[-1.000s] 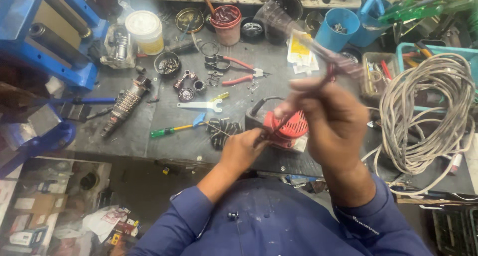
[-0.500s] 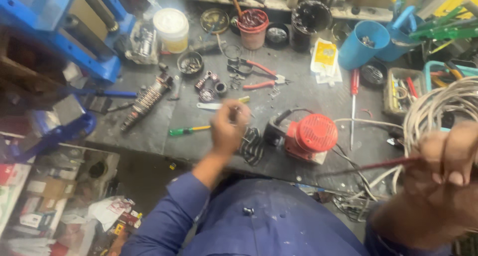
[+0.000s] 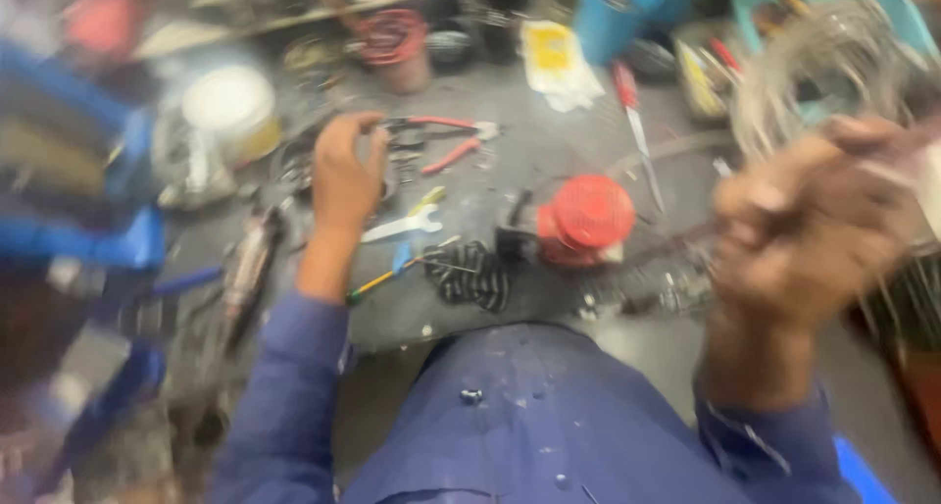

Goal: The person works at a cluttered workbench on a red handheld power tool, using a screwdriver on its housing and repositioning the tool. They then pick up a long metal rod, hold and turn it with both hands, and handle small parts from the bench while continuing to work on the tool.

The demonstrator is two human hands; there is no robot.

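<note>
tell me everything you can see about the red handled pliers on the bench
The pliers lie flat on the grey workbench, toward its far side, beyond the yellow and silver wrench. Their two red handles look plastic-coated and are spread apart, pointing toward the left hand, which reaches close to the upper handle; blur hides whether it touches. The silvery metal head points right. Finer detail is too blurred to tell.

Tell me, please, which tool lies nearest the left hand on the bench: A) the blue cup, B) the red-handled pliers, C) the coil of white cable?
B: the left hand hovers right beside the red-handled pliers, far from the other two.
</note>
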